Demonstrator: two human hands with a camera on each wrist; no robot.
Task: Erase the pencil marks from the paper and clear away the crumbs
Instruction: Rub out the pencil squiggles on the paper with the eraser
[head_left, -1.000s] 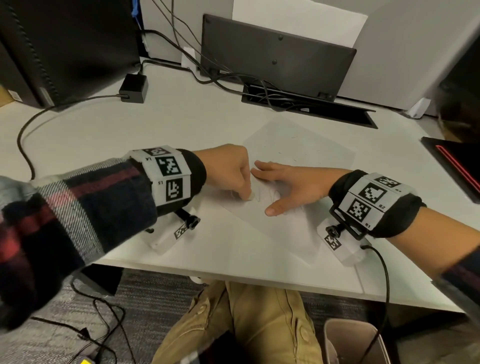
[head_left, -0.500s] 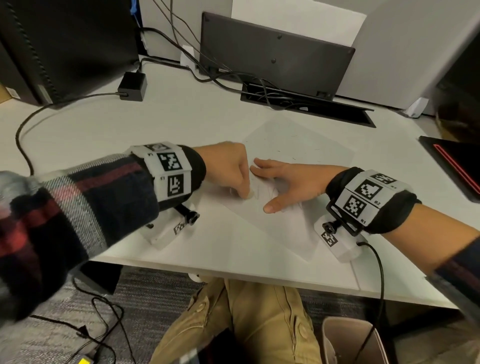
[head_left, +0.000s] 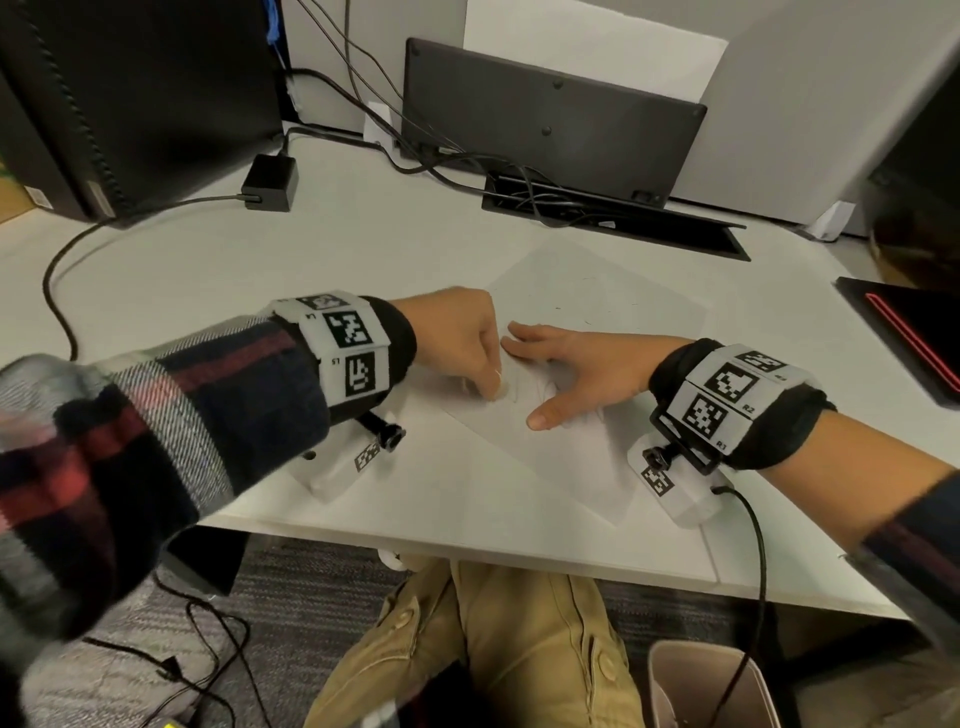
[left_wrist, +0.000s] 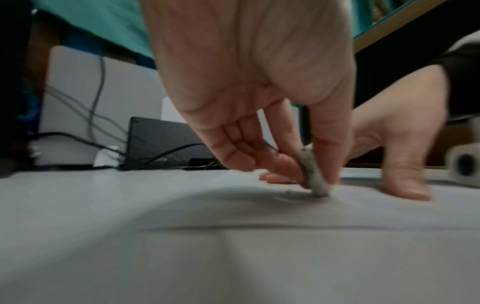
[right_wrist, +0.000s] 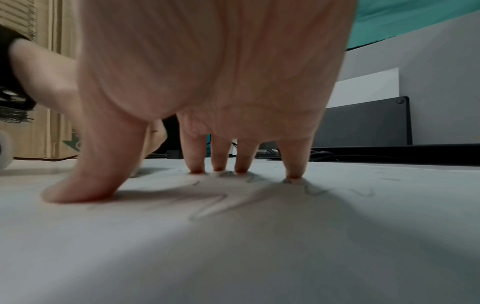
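The left hand (left_wrist: 249, 107) pinches the eraser (left_wrist: 313, 174) and should rub gently while the flat, open right hand (head_left: 582, 371) pins the paper (head_left: 597, 312)

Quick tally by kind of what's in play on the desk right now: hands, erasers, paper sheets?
Hands: 2, the left hand pinching the eraser and the right hand pressing flat on the sheet
Erasers: 1, the eraser
Paper sheets: 1, the paper
Total: 4
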